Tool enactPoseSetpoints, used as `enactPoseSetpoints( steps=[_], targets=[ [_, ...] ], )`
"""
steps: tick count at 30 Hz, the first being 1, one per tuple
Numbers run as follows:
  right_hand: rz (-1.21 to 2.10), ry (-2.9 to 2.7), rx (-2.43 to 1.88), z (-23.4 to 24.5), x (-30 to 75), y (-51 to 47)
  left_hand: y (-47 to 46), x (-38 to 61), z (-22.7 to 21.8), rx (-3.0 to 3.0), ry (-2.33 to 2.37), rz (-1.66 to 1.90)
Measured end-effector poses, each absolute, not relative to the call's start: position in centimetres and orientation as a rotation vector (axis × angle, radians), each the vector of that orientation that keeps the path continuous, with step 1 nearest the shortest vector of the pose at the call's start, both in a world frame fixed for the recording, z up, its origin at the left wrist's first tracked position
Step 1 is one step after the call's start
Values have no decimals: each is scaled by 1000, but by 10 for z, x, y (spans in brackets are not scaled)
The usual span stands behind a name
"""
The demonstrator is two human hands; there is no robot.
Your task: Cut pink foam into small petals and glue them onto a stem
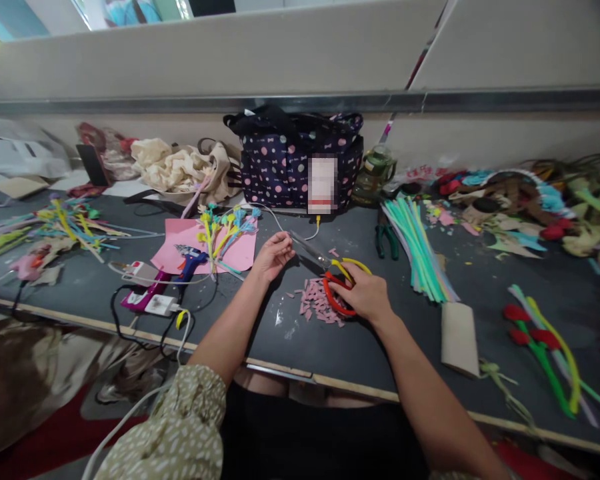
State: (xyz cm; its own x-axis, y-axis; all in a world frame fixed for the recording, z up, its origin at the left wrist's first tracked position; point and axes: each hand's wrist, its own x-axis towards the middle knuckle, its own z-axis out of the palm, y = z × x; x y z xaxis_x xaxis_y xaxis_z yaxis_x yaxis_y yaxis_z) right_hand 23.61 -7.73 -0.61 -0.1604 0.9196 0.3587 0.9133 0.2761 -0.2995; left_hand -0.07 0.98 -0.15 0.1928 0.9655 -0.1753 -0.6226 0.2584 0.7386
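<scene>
My right hand (363, 293) grips a pair of scissors (330, 267) with red and yellow handles, its fingers through the loops. The blades point up and left toward my left hand (273, 255). My left hand has its fingers pinched together near the blade tips; whatever it holds is too small to make out. Under the scissors lies a heap of small pink paper scraps (317, 301) on the dark grey table (290, 333).
A pink sheet (180, 248) with pipe-cleaner flowers and a blue glue gun (190, 259) lie left. A dotted navy bag (300, 160) stands behind. Green pliers (386, 239), a bundle of green sticks (420, 253), a cardboard tube (459, 339) and red flowers (535, 340) lie right.
</scene>
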Motion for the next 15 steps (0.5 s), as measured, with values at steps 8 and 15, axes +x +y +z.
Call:
enactPoseSetpoints(
  steps=[8,15],
  targets=[
    [8,-2104,-1635,-9,237,-76,10,-1,-2,577,703,1210],
    [9,-2110,-1629,-8,238,-76,10,0,-1,546,743,1222]
  ],
)
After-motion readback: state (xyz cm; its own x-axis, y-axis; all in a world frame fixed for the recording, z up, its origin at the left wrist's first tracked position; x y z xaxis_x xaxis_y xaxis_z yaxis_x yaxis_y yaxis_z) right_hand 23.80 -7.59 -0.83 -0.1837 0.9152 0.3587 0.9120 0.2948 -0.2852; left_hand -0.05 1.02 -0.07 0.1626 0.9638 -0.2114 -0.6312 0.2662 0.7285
